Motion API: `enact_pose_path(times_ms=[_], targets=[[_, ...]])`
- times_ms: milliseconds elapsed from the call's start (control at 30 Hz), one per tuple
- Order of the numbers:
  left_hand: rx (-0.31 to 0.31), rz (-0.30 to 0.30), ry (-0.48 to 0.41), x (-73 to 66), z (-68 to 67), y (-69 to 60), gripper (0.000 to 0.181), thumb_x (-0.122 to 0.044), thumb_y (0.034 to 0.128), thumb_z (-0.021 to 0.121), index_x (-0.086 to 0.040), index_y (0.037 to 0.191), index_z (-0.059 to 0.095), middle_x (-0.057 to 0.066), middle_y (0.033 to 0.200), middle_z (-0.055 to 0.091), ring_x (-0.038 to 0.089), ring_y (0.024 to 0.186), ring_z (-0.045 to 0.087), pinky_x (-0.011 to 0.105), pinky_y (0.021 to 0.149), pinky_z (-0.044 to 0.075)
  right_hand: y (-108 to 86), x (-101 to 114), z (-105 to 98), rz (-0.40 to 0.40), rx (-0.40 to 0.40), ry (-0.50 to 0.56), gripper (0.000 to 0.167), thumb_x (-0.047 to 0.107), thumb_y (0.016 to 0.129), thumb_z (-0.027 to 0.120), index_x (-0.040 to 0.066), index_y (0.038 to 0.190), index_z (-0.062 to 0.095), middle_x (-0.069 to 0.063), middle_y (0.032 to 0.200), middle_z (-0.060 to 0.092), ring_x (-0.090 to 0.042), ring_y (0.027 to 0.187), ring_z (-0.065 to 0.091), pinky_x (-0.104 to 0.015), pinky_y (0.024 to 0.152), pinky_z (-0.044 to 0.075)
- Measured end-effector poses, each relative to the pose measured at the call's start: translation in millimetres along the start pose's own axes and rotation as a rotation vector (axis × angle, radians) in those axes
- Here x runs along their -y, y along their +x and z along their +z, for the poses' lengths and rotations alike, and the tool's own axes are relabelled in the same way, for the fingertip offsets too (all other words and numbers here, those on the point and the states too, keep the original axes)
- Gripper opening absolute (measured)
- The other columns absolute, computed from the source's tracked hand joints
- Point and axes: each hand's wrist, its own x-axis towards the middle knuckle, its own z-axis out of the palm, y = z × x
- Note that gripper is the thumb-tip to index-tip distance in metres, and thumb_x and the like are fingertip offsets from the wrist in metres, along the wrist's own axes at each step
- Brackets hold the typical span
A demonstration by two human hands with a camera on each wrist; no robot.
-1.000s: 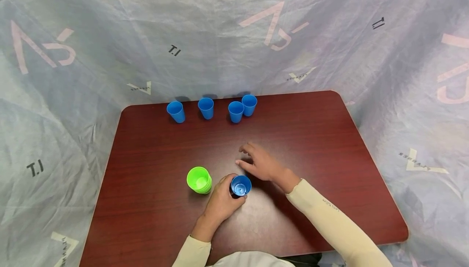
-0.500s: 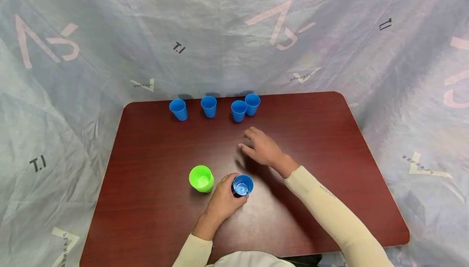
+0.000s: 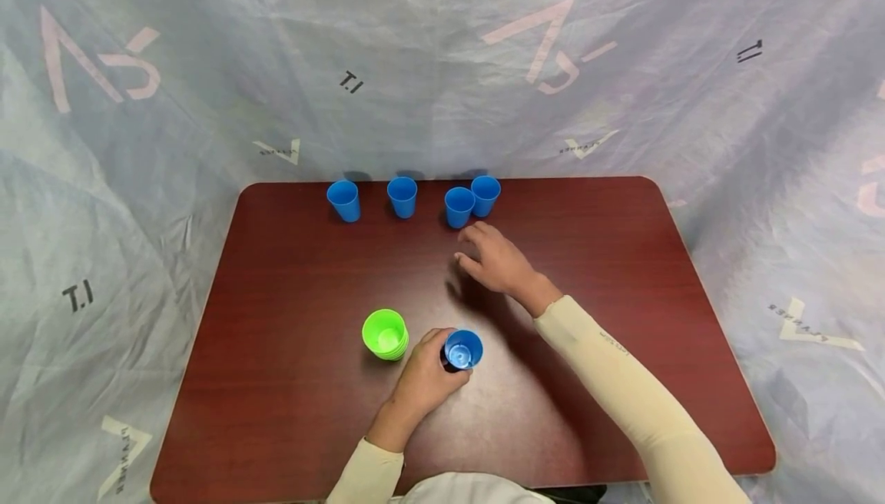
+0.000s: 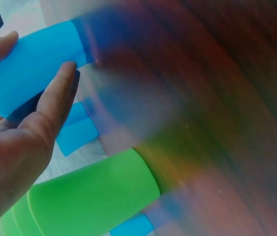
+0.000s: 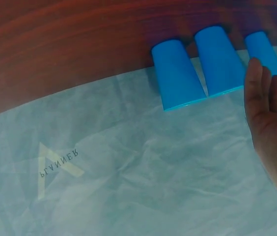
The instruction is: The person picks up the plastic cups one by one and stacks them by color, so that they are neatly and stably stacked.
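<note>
My left hand grips a blue cup that stands mouth up near the front of the table. In the left wrist view the thumb and fingers curl round that blue cup. Just left of the hand sits a stack of green cups, also mouth up. My right hand hovers over the table with loosely bent fingers and holds nothing. Right beyond its fingertips are two blue cups side by side, a nearer blue cup and a farther blue cup.
Two more blue cups stand apart along the back edge, a left blue cup and a middle blue cup. The dark red table has rounded corners. A grey printed cloth hangs behind it and at both sides.
My right hand has moved away from the body, toward the pair of blue cups at the back. The left hand keeps its hold on the blue cup. The head view has shifted slightly.
</note>
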Motion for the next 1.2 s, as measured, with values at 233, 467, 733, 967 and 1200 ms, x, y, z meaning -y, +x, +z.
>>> enact_pose_path(times_ms=[233, 467, 733, 967, 1200], targets=[[-0.002, 0.008, 0.004, -0.9, -3.1, 2.8, 0.058, -0.016, 0.0770, 0.092, -0.010, 0.129, 0.068, 0.006, 0.124, 0.070, 0.025, 0.117, 0.070, 0.048, 0.104, 0.056, 17.4, 1, -8, -0.010, -0.014, -0.023, 0.041, 0.033, 0.105, 0.063, 0.005, 0.135, 0.061, -0.014, 0.134, 0.062, -0.031, 0.124, 0.060, -0.049, 0.107, 0.054], [0.004, 0.006, 0.008, 0.2, -2.9, 3.8, 0.058, -0.016, 0.0781, 0.091, -0.009, 0.131, 0.068, 0.007, 0.125, 0.070, 0.025, 0.118, 0.069, 0.048, 0.105, 0.056, 31.2, -1, -10, -0.024, -0.026, -0.033, 0.042, 0.029, 0.105, 0.065, 0.003, 0.137, 0.061, -0.015, 0.138, 0.060, -0.033, 0.128, 0.057, -0.050, 0.111, 0.051], [0.012, -0.010, 0.026, 2.9, 2.0, -3.3, 0.059, -0.018, 0.0787, 0.090, -0.011, 0.133, 0.067, 0.007, 0.127, 0.070, 0.026, 0.120, 0.069, 0.049, 0.106, 0.056, 39.8, -9, 5, -0.027, -0.023, -0.089, 0.040, 0.027, 0.105, 0.062, 0.003, 0.137, 0.061, -0.016, 0.142, 0.057, -0.033, 0.132, 0.052, -0.048, 0.112, 0.050], [0.006, 0.012, 0.051, -0.3, 0.9, -2.8, 0.058, -0.013, 0.0781, 0.089, -0.008, 0.131, 0.066, 0.010, 0.125, 0.070, 0.029, 0.118, 0.070, 0.050, 0.105, 0.056, 55.2, -14, 4, -0.021, -0.061, -0.114, 0.042, 0.022, 0.103, 0.059, 0.002, 0.141, 0.058, -0.019, 0.151, 0.052, -0.036, 0.145, 0.046, -0.049, 0.118, 0.047], [0.016, 0.001, 0.068, -2.7, -0.2, -1.1, 0.058, -0.013, 0.0788, 0.089, -0.008, 0.132, 0.067, 0.009, 0.126, 0.069, 0.027, 0.119, 0.069, 0.050, 0.106, 0.056, 68.1, -21, 1, 0.037, -0.046, -0.169, 0.051, 0.021, 0.103, 0.062, 0.005, 0.150, 0.052, -0.020, 0.164, 0.041, -0.039, 0.156, 0.034, -0.051, 0.124, 0.041]])
